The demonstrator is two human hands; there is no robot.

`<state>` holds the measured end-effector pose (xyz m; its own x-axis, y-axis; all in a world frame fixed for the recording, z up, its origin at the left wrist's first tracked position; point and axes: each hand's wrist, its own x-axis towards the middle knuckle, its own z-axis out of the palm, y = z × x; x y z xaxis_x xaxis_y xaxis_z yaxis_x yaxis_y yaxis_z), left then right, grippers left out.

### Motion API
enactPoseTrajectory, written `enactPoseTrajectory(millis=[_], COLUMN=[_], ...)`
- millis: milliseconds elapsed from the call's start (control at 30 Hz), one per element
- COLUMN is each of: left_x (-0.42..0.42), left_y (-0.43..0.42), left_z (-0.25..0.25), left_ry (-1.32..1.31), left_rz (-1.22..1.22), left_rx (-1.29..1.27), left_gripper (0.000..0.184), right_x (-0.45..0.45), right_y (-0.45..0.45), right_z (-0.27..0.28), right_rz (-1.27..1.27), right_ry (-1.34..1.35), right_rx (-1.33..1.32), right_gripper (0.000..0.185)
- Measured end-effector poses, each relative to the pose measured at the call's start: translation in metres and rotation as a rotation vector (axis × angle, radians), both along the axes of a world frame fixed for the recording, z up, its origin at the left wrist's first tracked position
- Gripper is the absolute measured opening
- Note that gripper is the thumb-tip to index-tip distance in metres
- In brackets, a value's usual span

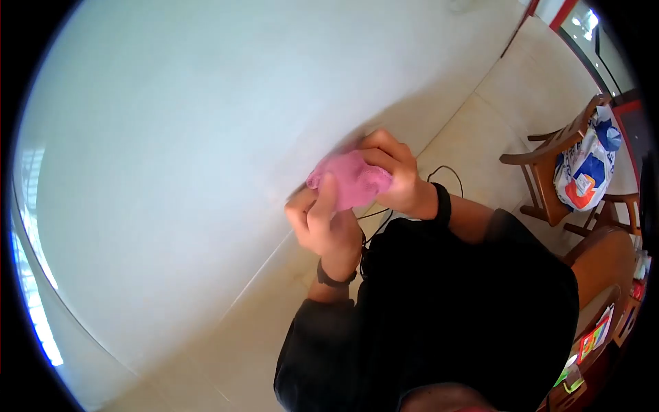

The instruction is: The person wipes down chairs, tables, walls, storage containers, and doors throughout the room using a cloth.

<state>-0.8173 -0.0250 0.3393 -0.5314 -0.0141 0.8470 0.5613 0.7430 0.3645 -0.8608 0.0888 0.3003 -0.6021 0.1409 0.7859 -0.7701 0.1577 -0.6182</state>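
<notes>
Both hands hold a crumpled pink cloth (351, 180) in front of the black-clothed body, close to the edge of a large pale, smooth surface (165, 158). My left hand (322, 223) grips the cloth's lower left part, with one finger laid over it. Its wrist carries a dark band. The cloth's upper right part is in my right hand (395, 168), whose fingers are curled round it; a black band is on that wrist too.
A wooden chair (542, 172) at the right bears a white, blue and orange plastic bag (589, 168). Below it stands a wooden table (604, 264) with small colourful packets. A black cable (461, 180) hangs near my right wrist, over the tiled floor (480, 130).
</notes>
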Motion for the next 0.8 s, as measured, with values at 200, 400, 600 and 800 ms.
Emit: enactPoseTrajectory(millis=[200,400,600,800], left_x=[-0.047,-0.117,-0.188,-0.265], left_y=[0.089,0.195,0.315,0.441], left_z=[-0.006,-0.001,-0.010,-0.021], left_ry=[-0.003,-0.015,-0.083,-0.141], left_rz=[-0.047,-0.084,-0.164,-0.284], left_rx=[0.008,-0.003,-0.141,-0.149], left_gripper=[0.044,0.047,0.057,0.055], right_x=[-0.047,-0.122,-0.189,-0.264], right_y=[0.098,0.217,0.341,0.475], right_z=[-0.001,0.005,-0.004,-0.030], right_rz=[0.003,0.059,-0.057,-0.029], right_ry=[-0.013,-0.001,-0.034,-0.002], right_rx=[0.051,0.061,0.005,0.019], right_gripper=[0.021,0.021,0.021,0.025])
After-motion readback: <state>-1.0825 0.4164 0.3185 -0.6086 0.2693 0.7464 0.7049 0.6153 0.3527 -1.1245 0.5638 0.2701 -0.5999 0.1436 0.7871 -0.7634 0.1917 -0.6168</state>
